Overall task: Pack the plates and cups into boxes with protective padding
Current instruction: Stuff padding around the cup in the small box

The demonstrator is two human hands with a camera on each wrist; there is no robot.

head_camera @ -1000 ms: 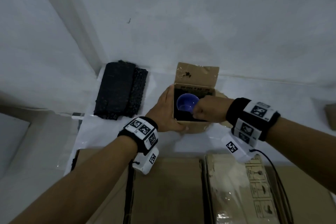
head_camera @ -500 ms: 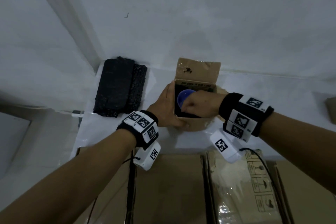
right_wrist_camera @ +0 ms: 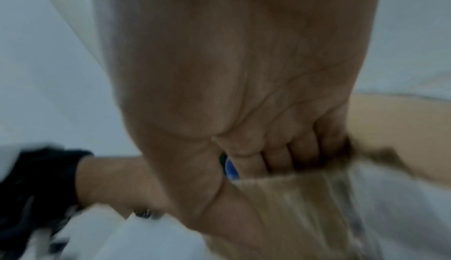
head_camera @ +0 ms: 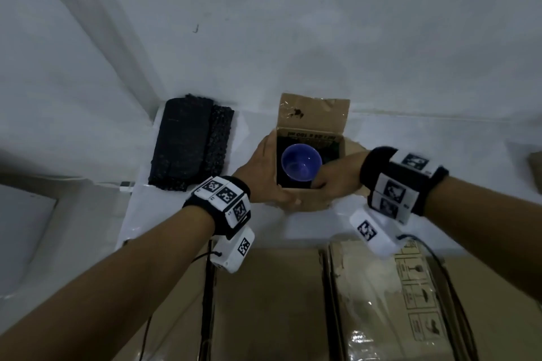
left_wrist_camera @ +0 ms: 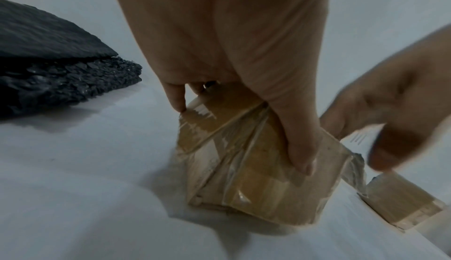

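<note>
While two large sealed cartons [head_camera: 308, 302] fill the near edge of the head view, the work itself sits on the white desk [head_camera: 410, 141] beyond them. To the left lies a folded stack of black padding [head_camera: 187, 146], well apart from the small cardboard box [head_camera: 311, 205] and not in use right now. That box stands open, its far flap [head_camera: 313, 111] raised, and dark lining shows against its inner walls. Inside it, upright and mouth up, sits a blue cup [head_camera: 301, 163].

By my reading one cup is already in place, with padding around it, but nothing covers it and the flaps are not closed. No plates and no other cups show in any view, so I cannot tell how much of the packing remains beyond this box.

Both hands are on the box. The left hand [head_camera: 264, 176] wraps its near-left corner, thumb flat on the taped front, fingers curled round the side. The right hand [head_camera: 334, 182] curls its fingers over the right rim, beside the cup; its wrist view is blurred, yet the fingers look hooked on the cardboard edge.
</note>
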